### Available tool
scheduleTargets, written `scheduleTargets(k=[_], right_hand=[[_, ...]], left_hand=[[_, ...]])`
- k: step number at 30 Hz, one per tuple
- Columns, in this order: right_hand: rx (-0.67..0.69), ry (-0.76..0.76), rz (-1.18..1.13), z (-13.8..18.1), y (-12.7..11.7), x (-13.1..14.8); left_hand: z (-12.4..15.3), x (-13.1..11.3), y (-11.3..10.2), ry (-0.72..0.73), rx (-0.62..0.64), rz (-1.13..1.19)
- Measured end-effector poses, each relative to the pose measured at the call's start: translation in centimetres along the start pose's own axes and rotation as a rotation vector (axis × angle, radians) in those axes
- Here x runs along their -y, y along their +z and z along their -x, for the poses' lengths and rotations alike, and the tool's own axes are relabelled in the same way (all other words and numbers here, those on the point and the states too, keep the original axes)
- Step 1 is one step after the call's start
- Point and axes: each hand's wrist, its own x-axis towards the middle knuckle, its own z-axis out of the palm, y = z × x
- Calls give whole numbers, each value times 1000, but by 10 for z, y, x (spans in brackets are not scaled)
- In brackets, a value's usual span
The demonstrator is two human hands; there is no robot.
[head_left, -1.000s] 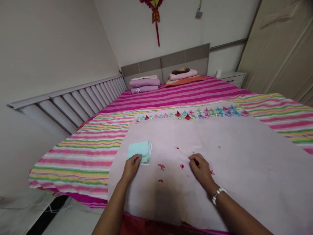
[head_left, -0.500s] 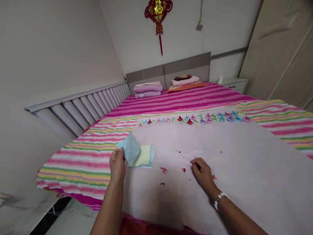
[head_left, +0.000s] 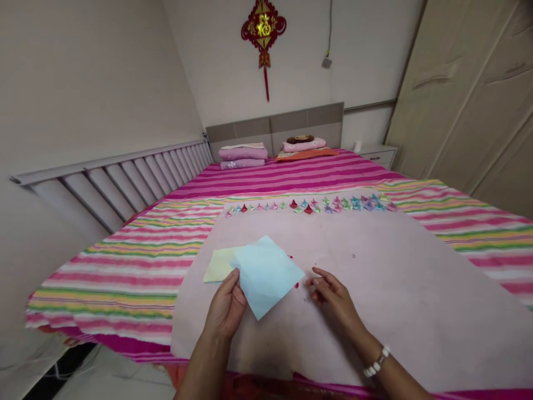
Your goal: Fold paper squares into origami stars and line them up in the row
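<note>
A square sheet of light blue paper [head_left: 270,278] is pinched at its left corner between the thumb and fingers of my left hand [head_left: 227,308]. It is held up flat above the pale board, one corner toward me. Just right of the sheet, my right hand [head_left: 335,303] hovers with fingers loosely apart, holding nothing. Partly behind the blue sheet lies a paper stack [head_left: 217,265] with a pale yellow sheet on top. Red scraps [head_left: 297,285] show at the sheet's right edge; others may be hidden beneath it.
The pale board [head_left: 366,300] lies on a striped bed [head_left: 125,266]. Along its far edge stand several small folded paper shapes [head_left: 308,209] in many colours. Folded bedding [head_left: 244,155] and pillows [head_left: 303,145] rest by the headboard. A railing [head_left: 125,183] runs at left.
My left hand has carried the blue sheet rightward off the stack, and it now faces me flat. My right hand has opened its fingers near the sheet. The view has shifted slightly right.
</note>
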Motion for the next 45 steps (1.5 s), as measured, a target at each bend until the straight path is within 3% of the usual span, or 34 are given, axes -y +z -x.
scheduleTargets(k=[3,7,11,13,16,18,22,26,33,41,45], right_hand=[[-67,-83,12,29,7,11],[-63,-279,233,51,11,19],[-24,-518,327,58,7,29],[-2,-553,302,61,3,36],[-23,-426,190,65,-4,45],[-10,-299,94,66,-8,50],[126,-137,-44,66,-16,53],[193,-42,-95,68,-23,49],[310,25,-39,70,-36,56],[290,-24,-8,65,-48,59],[290,-30,-25,64,-49,60]], left_hand=[[9,18,12,-9,30,89],[21,45,20,-86,67,142],[36,61,17,-126,171,74],[43,61,11,-115,270,-1],[50,52,-3,-61,460,-194],[51,47,-12,0,517,-326],[48,45,-24,80,491,-586],[42,50,-27,68,504,-645],[44,50,-26,-1,559,-767],[48,41,-22,294,641,-964],[50,41,-21,235,642,-991]])
